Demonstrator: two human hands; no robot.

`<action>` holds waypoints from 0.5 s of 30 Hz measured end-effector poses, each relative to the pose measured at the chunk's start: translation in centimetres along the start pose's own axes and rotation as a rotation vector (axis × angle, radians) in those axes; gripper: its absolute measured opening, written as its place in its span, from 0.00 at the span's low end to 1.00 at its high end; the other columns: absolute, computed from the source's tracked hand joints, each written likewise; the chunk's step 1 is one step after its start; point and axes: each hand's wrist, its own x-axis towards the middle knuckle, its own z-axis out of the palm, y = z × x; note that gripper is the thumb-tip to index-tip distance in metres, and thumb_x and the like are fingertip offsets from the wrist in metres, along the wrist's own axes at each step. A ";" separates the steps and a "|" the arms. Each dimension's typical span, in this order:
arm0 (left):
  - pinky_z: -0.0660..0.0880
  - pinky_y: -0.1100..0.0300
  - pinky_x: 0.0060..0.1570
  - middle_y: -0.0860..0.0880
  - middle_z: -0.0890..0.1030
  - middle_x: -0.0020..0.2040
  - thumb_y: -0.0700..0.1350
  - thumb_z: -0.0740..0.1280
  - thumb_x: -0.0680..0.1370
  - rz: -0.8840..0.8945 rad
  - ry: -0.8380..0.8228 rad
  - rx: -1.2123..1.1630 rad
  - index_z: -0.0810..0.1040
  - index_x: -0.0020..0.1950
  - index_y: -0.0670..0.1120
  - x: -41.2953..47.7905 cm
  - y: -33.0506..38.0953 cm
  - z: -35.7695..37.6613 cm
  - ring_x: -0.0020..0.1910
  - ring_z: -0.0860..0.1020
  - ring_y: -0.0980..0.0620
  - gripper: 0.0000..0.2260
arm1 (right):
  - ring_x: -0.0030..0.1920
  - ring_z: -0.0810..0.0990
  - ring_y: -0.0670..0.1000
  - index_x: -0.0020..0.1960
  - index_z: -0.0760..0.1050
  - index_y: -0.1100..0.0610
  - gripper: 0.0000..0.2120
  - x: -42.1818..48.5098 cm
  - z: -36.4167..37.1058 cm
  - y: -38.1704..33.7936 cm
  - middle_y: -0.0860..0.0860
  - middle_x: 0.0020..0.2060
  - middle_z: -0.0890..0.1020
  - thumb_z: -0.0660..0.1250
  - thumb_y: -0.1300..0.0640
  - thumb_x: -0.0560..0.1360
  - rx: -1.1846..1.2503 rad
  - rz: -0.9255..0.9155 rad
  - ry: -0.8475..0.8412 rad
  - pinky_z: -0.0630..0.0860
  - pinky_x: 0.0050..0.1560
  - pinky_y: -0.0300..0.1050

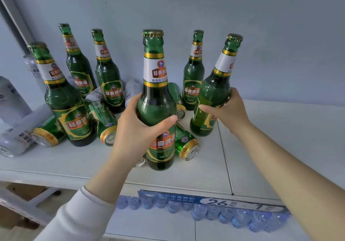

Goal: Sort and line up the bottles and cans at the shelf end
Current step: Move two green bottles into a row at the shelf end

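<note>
White shelf (270,143) spanning the view, blue price strip (211,199) on its front edge. Near that front edge, centre green bottle (156,98) upright, clasped round its body by left hand (138,128). Right of centre green bottle, tilted green bottle (212,95) gripped low on its body by right hand (229,110). Behind and left of centre green bottle, four more green bottles standing. Around them, green cans (186,143) and white cans (16,138) lying toppled.
</note>
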 end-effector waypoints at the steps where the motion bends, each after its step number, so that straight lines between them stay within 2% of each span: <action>1: 0.74 0.68 0.42 0.58 0.80 0.49 0.50 0.75 0.63 0.006 0.001 0.002 0.73 0.59 0.52 0.0 0.3 0.0 0.49 0.79 0.60 0.26 | 0.52 0.73 0.48 0.62 0.66 0.57 0.33 -0.1 -0.3 -0.2 0.48 0.52 0.74 0.78 0.56 0.62 -0.005 0.004 0.005 0.71 0.44 0.35; 4: 0.75 0.65 0.44 0.58 0.81 0.47 0.50 0.75 0.63 0.037 -0.011 0.001 0.74 0.54 0.55 0.2 1.6 0.0 0.47 0.80 0.59 0.21 | 0.52 0.73 0.47 0.62 0.66 0.57 0.33 -0.5 -1.3 -0.4 0.48 0.51 0.74 0.78 0.55 0.62 -0.012 0.023 0.016 0.72 0.45 0.37; 6: 0.76 0.62 0.45 0.58 0.81 0.46 0.53 0.75 0.62 0.063 -0.026 -0.003 0.74 0.52 0.56 0.5 2.7 0.2 0.48 0.80 0.59 0.21 | 0.52 0.74 0.48 0.62 0.66 0.57 0.34 -0.8 -2.0 -0.5 0.47 0.51 0.74 0.78 0.55 0.61 -0.007 0.039 0.030 0.74 0.44 0.37; 8: 0.76 0.63 0.45 0.60 0.80 0.47 0.56 0.74 0.61 0.096 -0.037 0.002 0.73 0.55 0.56 0.9 4.0 0.6 0.48 0.79 0.61 0.25 | 0.54 0.75 0.49 0.62 0.66 0.56 0.34 -1.1 -2.9 -0.4 0.47 0.52 0.75 0.78 0.54 0.61 -0.003 0.061 0.051 0.78 0.51 0.46; 10: 0.74 0.66 0.44 0.62 0.79 0.47 0.55 0.74 0.62 0.135 -0.049 0.021 0.72 0.59 0.54 1.0 5.0 1.4 0.48 0.78 0.63 0.27 | 0.55 0.77 0.51 0.61 0.67 0.56 0.34 -1.3 -4.1 -0.3 0.48 0.53 0.76 0.79 0.53 0.60 0.009 0.083 0.070 0.78 0.56 0.54; 13: 0.74 0.71 0.41 0.64 0.78 0.46 0.55 0.74 0.63 0.184 -0.066 0.044 0.72 0.59 0.55 0.9 6.6 2.9 0.47 0.77 0.66 0.26 | 0.56 0.77 0.53 0.60 0.67 0.55 0.34 -1.7 -6.5 -0.1 0.49 0.54 0.77 0.79 0.53 0.58 0.025 0.098 0.086 0.78 0.56 0.57; 15: 0.74 0.70 0.41 0.63 0.79 0.47 0.55 0.75 0.63 0.192 -0.090 0.037 0.71 0.59 0.55 0.7 7.8 4.5 0.47 0.78 0.66 0.27 | 0.56 0.78 0.53 0.60 0.67 0.54 0.35 -2.1 -8.5 0.2 0.49 0.55 0.77 0.79 0.53 0.58 0.034 0.108 0.093 0.78 0.56 0.57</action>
